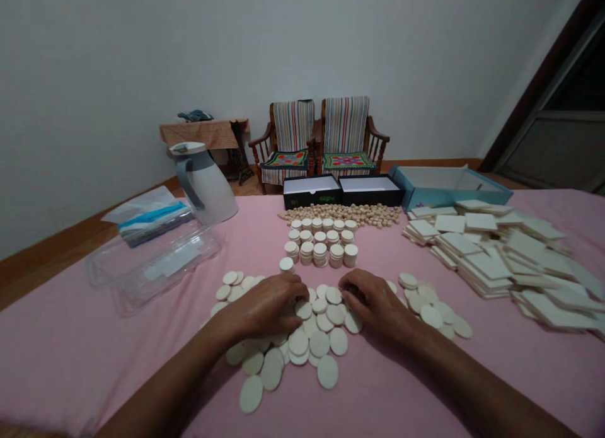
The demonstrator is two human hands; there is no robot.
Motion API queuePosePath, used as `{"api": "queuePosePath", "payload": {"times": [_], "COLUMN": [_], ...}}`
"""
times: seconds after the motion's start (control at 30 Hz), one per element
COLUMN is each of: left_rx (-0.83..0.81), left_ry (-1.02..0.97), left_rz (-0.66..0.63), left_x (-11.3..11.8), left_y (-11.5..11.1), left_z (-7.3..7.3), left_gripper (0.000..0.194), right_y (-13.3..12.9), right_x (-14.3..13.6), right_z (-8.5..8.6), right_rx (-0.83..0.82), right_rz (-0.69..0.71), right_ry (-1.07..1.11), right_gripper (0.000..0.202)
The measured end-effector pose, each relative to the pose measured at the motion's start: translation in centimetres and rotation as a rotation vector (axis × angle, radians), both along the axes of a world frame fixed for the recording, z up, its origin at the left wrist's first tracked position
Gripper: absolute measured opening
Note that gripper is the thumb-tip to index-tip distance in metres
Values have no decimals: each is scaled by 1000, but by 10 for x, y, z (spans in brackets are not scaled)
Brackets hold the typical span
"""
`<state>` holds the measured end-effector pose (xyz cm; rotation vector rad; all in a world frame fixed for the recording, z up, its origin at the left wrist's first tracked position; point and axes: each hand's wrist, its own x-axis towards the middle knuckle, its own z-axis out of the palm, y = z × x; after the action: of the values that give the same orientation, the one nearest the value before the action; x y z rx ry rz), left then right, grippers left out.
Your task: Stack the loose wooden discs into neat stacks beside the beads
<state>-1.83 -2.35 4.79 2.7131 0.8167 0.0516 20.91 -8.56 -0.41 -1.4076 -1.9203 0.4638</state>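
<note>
Loose pale round discs lie spread over the pink cloth in front of me. My left hand is curled at the left of this pile, its thumb and fingers closed about one disc. Across from it, my right hand bends its fingers down at the pile's right edge; its fingertips are partly hidden, and what they pinch cannot be made out. Just beyond the hands stand rows of short disc stacks. One separate stack stands nearer, behind my left hand.
Many small wooden beads lie behind the stacks, before two black boxes. Square pale tiles are heaped at right near a blue box. At left are a white jug, clear plastic trays and a blue packet.
</note>
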Motion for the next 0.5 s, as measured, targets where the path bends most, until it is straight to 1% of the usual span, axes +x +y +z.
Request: {"api": "queuePosePath", "payload": {"times": [0.1, 0.23, 0.3, 0.37, 0.5], "left_rx": [-14, 81, 110, 119, 119], "left_ry": [-143, -356, -384, -383, -356], "left_rz": [69, 240, 280, 290, 287], "left_x": [-7, -17, -20, -22, -22], "left_y": [9, 31, 40, 45, 46], "left_z": [3, 2, -1, -5, -9], "left_gripper": [22, 29, 29, 28, 27], "right_y": [1, 2, 2, 2, 3], "right_x": [1, 1, 2, 2, 2], "right_z": [-1, -1, -2, -3, -4], "right_rx": [9, 8, 9, 18, 28], "right_rz": [2, 13, 15, 16, 10], "right_ry": [-3, -10, -10, -9, -13], "right_gripper": [11, 11, 12, 12, 12]}}
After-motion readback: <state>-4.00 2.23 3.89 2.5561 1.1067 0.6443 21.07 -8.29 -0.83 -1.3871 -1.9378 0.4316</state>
